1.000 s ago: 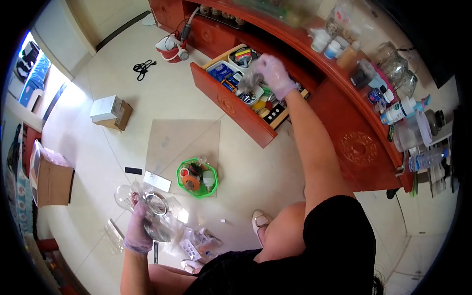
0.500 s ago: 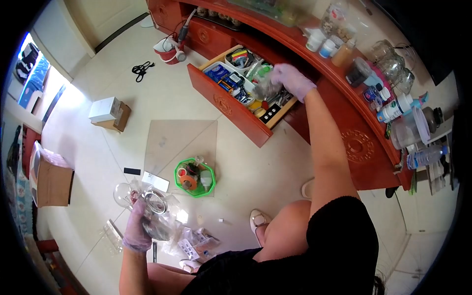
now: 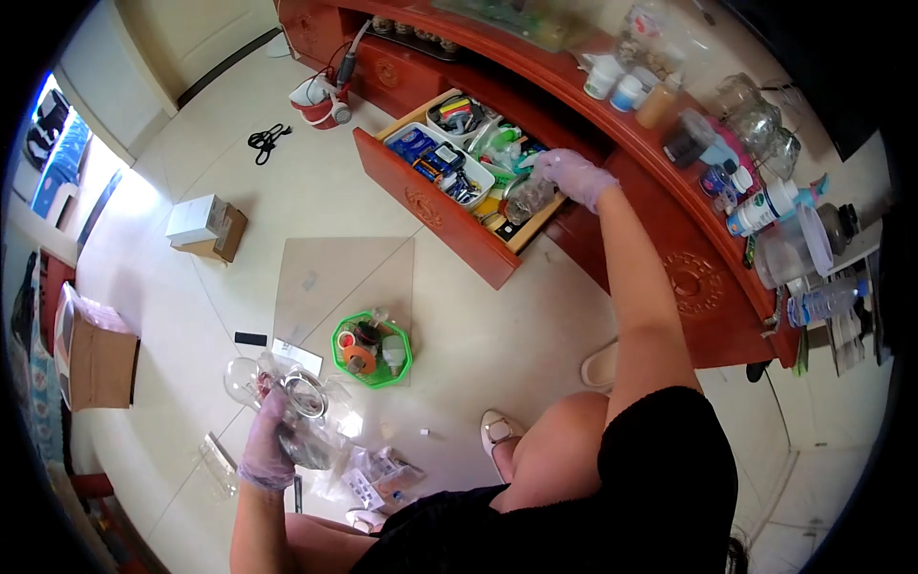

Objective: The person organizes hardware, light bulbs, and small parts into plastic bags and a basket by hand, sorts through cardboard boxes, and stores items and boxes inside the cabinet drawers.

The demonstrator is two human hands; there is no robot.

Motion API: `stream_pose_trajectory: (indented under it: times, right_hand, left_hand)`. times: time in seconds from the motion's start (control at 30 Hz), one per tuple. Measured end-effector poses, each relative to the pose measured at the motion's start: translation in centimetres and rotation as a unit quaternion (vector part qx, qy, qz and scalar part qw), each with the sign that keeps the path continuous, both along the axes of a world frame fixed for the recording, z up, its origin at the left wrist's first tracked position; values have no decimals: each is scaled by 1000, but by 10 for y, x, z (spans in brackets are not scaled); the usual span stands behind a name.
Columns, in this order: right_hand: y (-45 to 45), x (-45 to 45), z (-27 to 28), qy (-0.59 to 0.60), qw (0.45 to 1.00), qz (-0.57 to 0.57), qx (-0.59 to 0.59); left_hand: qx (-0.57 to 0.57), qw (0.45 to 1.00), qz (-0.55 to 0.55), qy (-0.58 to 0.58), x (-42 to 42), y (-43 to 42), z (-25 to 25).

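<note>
right hand (image 3: 577,179): fingers clamped on crumpled clear bag (image 3: 528,203), over drawer (image 3: 430,215). white tray (image 3: 486,178) in drawer holds blue packs (image 3: 417,145). left hand (image 3: 268,442): fingers clamped on clear packaging (image 3: 311,448), beyond green basket (image 3: 405,362) from drawer; basket holds white bulb (image 3: 393,352).

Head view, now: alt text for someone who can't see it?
Gloved right hand over an open red drawer packed with small items, beside crumpled clear plastic; gloved left hand grips clear packaging. A green basket of small items sits on the tiled floor between them, and bottles crowd the top of the red cabinet at right.
</note>
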State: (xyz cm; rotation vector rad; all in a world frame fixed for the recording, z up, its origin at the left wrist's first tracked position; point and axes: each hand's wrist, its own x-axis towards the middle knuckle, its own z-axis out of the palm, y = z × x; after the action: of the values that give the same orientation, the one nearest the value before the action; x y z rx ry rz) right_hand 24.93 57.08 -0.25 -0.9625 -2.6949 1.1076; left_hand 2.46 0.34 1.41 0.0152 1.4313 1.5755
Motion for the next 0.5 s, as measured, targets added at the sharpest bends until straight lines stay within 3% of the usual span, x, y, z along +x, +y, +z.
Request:
stream_pose_trajectory:
  times: [0.17,0.23,0.37,0.43,0.5]
  right_hand:
    - [-2,-9,-13,0,999,-5,47]
    - [-12,-13,1,-86,995,44,-23]
    - [-43,-15,17,-91,993,8,-78]
    - [-40,-17,-2,-40,999,26,10]
    - [-38,-22,-5,-41,999,26,14]
  left_hand:
    - [-4,1000,10,-5,8,6,6]
    - [-5,1000,12,-5,7,4,4]
    - [-6,1000,3,-8,5,2,-1]
    - [-14,1000,-7,-7,1,-1,-7]
    - [-23,1000,-14,-6,0,-2,-8]
